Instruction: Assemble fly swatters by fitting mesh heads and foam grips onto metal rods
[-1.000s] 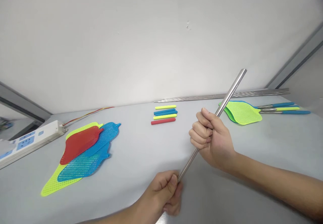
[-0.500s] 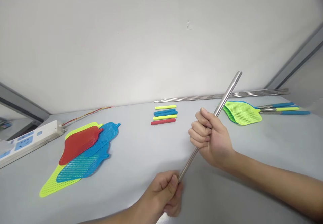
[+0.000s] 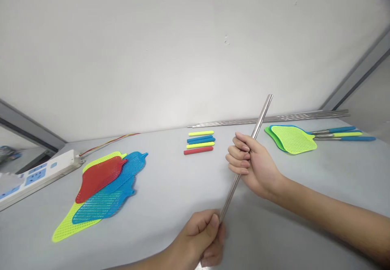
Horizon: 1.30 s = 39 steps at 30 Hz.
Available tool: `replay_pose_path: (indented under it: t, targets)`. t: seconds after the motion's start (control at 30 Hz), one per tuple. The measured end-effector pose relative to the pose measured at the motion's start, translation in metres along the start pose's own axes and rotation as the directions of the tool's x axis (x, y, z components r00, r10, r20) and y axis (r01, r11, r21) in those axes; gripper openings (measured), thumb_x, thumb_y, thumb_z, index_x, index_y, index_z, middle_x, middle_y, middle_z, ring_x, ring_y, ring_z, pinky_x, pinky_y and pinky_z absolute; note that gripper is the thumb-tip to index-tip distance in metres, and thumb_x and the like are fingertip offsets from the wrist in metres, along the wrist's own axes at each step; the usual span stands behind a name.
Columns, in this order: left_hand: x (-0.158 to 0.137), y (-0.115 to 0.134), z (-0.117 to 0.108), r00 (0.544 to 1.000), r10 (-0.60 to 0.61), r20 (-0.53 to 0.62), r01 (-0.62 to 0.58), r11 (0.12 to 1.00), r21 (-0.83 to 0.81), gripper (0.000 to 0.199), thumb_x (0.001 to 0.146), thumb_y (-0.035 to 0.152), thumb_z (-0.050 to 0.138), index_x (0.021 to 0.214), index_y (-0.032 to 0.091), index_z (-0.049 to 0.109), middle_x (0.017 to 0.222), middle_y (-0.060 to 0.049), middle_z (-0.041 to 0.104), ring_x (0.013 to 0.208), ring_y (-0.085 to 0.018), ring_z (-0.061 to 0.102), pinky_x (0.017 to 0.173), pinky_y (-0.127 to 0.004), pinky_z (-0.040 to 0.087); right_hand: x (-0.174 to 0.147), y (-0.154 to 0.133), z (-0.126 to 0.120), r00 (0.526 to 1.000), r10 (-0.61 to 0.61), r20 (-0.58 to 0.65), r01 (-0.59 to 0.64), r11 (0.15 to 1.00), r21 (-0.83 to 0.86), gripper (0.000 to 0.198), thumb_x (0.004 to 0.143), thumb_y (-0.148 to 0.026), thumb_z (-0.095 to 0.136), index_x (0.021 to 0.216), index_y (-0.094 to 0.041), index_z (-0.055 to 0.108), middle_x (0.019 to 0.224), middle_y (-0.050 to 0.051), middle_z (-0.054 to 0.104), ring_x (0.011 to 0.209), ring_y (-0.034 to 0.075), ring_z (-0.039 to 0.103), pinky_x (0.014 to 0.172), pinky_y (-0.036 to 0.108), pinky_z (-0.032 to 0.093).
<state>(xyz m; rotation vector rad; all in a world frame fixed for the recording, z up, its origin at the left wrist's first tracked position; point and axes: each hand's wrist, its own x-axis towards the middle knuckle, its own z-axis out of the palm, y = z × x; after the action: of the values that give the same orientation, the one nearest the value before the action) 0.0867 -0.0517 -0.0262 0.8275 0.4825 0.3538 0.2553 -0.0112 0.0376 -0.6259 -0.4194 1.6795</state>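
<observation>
Metal rod [image 3: 262, 117] is held above the bench [image 3: 164, 197], slanted, its upper end leaning right and towards the wall [image 3: 176, 59]. Right hand [image 3: 258, 166]: fingers curled firmly around the rod near its middle, thumb uppermost. Left hand [image 3: 202, 237]: thumb and fingers closed on the rod's lower end, which is hidden in the grip.

Beyond the hands, a row of short coloured grips [image 3: 198, 151] lies on the bench, red nearest, yellow and blue behind. To the left, loose mesh swatter heads [image 3: 99, 177] overlap, red over blue and yellow; a white power strip [image 3: 62, 162] lies beside them. To the right, swatters with handles [image 3: 294, 139] lie stacked, a yellow-green head uppermost. Behind these, thin metal rods [image 3: 231, 122] lie along the wall.
</observation>
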Motion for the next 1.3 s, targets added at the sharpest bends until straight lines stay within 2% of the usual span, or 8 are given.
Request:
replay_pose_path:
  t: [0.2,0.37,0.53,0.73,0.93,1.13,1.3]
  targets:
    - [-0.003,0.009,0.004,0.999,-0.046,0.021,0.042,0.99,0.135,0.037,0.081,0.044,0.034,0.066,0.012,0.046,0.043,0.004,0.036,0.04,-0.006,0.034,0.043,-0.022,0.023,0.0,-0.004,0.001,0.999,0.052,-0.007,-0.052,0.999,-0.012,0.03,0.076,-0.027,0.043,0.054,-0.016,0.027,0.049,-0.006,0.012,0.039,0.004,0.014,0.034,0.017,0.012]
    - [-0.005,0.011,0.006,0.997,-0.082,0.009,0.077,0.963,0.257,0.038,0.081,0.043,0.034,0.065,0.012,0.047,0.045,0.004,0.038,0.044,-0.007,0.037,0.05,-0.022,0.027,0.0,0.0,0.0,0.996,0.089,0.026,-0.088,0.995,-0.036,0.028,0.075,-0.028,0.044,0.055,-0.016,0.029,0.049,-0.007,0.014,0.039,0.004,0.016,0.034,0.017,0.015]
    - [-0.003,0.008,0.005,0.998,-0.066,0.019,0.059,0.966,0.252,0.038,0.081,0.046,0.034,0.065,0.013,0.045,0.045,0.004,0.04,0.044,-0.007,0.038,0.051,-0.022,0.028,-0.001,-0.001,0.001,0.996,0.069,0.064,-0.062,0.993,-0.099,0.024,0.073,-0.032,0.047,0.059,-0.016,0.036,0.05,-0.006,0.021,0.04,0.004,0.022,0.036,0.018,0.021]
    - [-0.001,0.003,0.004,1.0,-0.005,0.02,0.001,0.98,0.2,0.036,0.08,0.045,0.034,0.067,0.014,0.044,0.043,0.004,0.039,0.042,-0.007,0.038,0.048,-0.022,0.028,0.002,-0.013,0.002,0.999,0.037,0.028,-0.033,0.992,-0.125,0.017,0.072,-0.032,0.047,0.066,-0.016,0.043,0.053,-0.004,0.03,0.042,0.006,0.03,0.04,0.019,0.028]
    - [-0.002,0.008,0.004,0.999,-0.043,0.019,0.035,0.946,0.322,0.036,0.081,0.043,0.036,0.063,0.013,0.044,0.045,0.004,0.039,0.045,-0.007,0.039,0.052,-0.021,0.03,0.008,-0.035,0.001,0.993,-0.094,-0.077,0.083,0.988,-0.127,0.012,0.069,-0.022,0.047,0.062,-0.016,0.04,0.051,-0.004,0.028,0.04,0.005,0.027,0.037,0.018,0.026]
    - [-0.004,0.01,0.006,1.0,-0.019,-0.015,0.023,0.934,0.355,0.037,0.08,0.044,0.036,0.062,0.012,0.044,0.044,0.003,0.039,0.045,-0.007,0.039,0.05,-0.021,0.03,0.007,-0.06,0.003,0.974,-0.201,-0.102,0.186,0.973,-0.14,0.01,0.069,-0.018,0.045,0.061,-0.016,0.04,0.053,-0.003,0.028,0.04,0.005,0.026,0.035,0.018,0.025]
    - [-0.005,0.014,0.007,0.999,-0.053,-0.008,0.052,0.913,0.406,0.041,0.078,0.045,0.038,0.063,0.009,0.051,0.047,0.001,0.041,0.047,-0.008,0.04,0.05,-0.021,0.03,0.006,-0.073,0.005,0.949,-0.291,-0.122,0.272,0.95,-0.154,0.011,0.07,-0.016,0.044,0.061,-0.017,0.038,0.053,-0.003,0.029,0.039,0.005,0.025,0.033,0.019,0.026]
